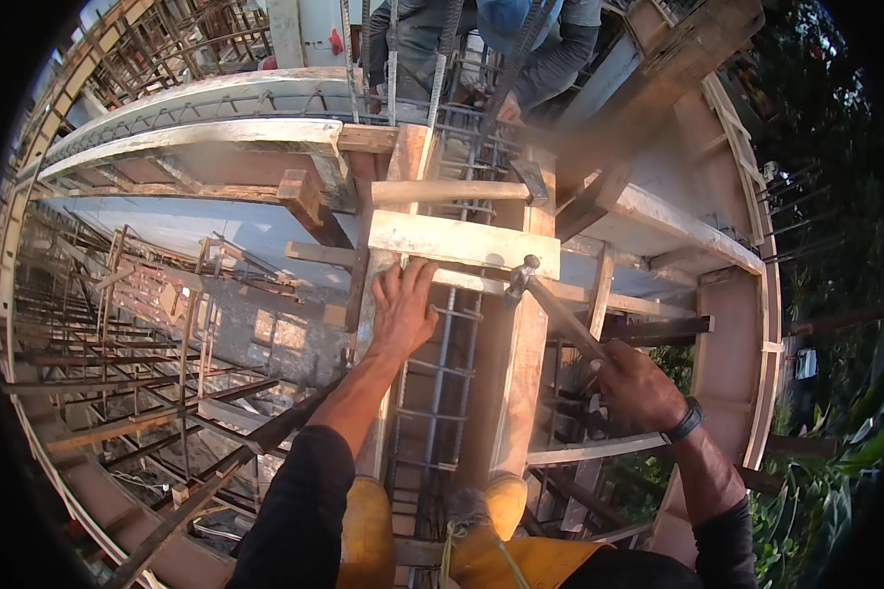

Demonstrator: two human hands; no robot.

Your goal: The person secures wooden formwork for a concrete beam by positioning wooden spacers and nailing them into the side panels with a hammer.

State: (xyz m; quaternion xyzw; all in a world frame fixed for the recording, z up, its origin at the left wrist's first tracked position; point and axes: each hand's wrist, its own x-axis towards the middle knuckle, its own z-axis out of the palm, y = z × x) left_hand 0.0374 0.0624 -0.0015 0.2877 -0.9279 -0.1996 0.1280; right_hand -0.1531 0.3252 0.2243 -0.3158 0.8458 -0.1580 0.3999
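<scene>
My right hand [638,383] is wrapped round the handle of a claw hammer [566,320]. The hammer's metal head is at the right end of a short pale board [462,241] that lies across the two sides of a narrow timber form. My left hand [403,309], fingers spread, rests on the form's left side by the near edge of that board. It shows nothing in its grip. Just beyond the board, a second hammer [452,191] lies crosswise, its wooden handle to the left and dark head to the right. Inside the form runs a steel rebar cage [442,373].
Across from me a person in a blue cap [516,25] bends over upright rebar [437,88]. A thick timber [673,64] slants at the upper right. My yellow boots [506,503] stand on the form. Far below on the left is a lattice of poles [138,383].
</scene>
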